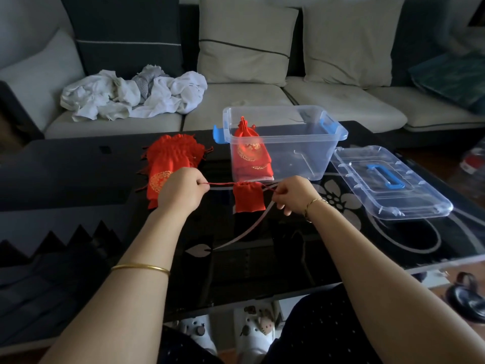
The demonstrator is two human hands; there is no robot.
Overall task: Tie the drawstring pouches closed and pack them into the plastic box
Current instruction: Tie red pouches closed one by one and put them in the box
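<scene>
A small red drawstring pouch [247, 197] hangs between my hands above the black glass table [262, 258], its mouth gathered tight. My left hand [182, 189] pinches the left end of its red cord, and my right hand [294, 194] pinches the right end; the cord is stretched taut between them. A pile of red pouches with gold emblems [168, 160] lies on the table behind my left hand. The clear plastic box [309, 143] with blue latches stands open behind the pouch, with tied red pouches [250, 153] inside at its left end.
The box's clear lid [388, 179] with a blue handle lies flat to the right of the box. A sofa with crumpled white cloth [131, 95] and cushions runs behind the table. Shoes sit on the floor at the lower right.
</scene>
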